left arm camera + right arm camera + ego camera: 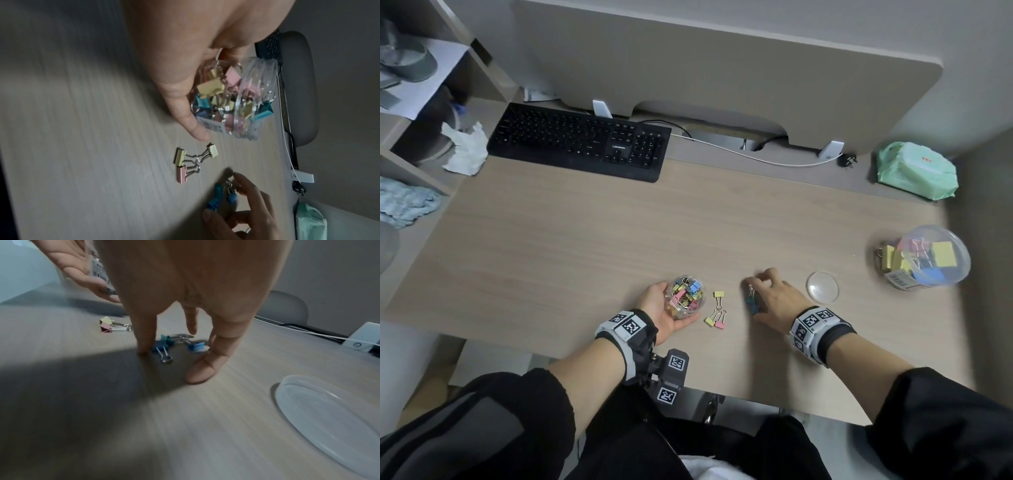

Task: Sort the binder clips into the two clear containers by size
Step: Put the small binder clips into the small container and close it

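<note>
The little blue metal binder clips (164, 344) sit on the table under the right hand (774, 301), between its spread fingers (147, 340), which are coming down around them but not pinching yet. One clip's wire handles run toward the wrist. The handles look tangled, so a sloppy pinch could drag or flick them. The left hand (657, 308) is wrapped around the small clear plastic jar (685, 298), tipped, mouth toward the clips, so it might spill.

Office workstation: beyond both hands a black keyboard (580, 142) lay on a wood-grain desk (619, 233) against a beige partition panel (722, 61); shelving (424, 113) stood far left.
</note>
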Available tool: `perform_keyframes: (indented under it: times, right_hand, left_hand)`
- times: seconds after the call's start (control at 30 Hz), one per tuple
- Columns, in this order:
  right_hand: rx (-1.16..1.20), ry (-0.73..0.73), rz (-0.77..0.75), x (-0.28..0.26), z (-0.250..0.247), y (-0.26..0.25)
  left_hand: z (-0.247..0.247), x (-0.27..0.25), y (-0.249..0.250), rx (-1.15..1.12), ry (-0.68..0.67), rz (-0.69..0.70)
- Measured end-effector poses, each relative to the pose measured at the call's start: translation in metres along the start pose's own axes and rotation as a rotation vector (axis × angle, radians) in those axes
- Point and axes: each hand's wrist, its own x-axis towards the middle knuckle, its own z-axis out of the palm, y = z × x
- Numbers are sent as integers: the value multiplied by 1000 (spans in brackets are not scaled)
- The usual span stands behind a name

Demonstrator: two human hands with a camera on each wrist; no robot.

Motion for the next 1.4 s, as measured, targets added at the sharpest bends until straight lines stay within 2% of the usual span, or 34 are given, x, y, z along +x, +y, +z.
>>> perform_keyframes:
  times: [0.27, 0.47, 0.87, 1.0, 1.17, 1.3, 1.4]
  right_hand:
    - [67, -16, -9, 13, 2, -10]
    - [120, -63, 56, 16, -2, -6]
    - [225, 86, 131, 11, 0, 0]
    - [173, 66, 140, 9, 2, 0]
    - [225, 77, 168, 13, 0, -5]
    - [301, 98, 119, 11, -7, -8]
    - [407, 183, 50, 9, -18, -16]
  left_hand:
    - [-1, 4, -1, 5, 20, 4]
    - [-2, 7, 0, 8, 20, 3]
    - [4, 13, -4, 24, 19, -27]
    - [8, 15, -3, 30, 17, -28]
    - [9, 18, -3, 32, 20, -31]
    - [9, 21, -2, 29, 25, -21]
    - [10, 22, -1, 33, 16, -21]
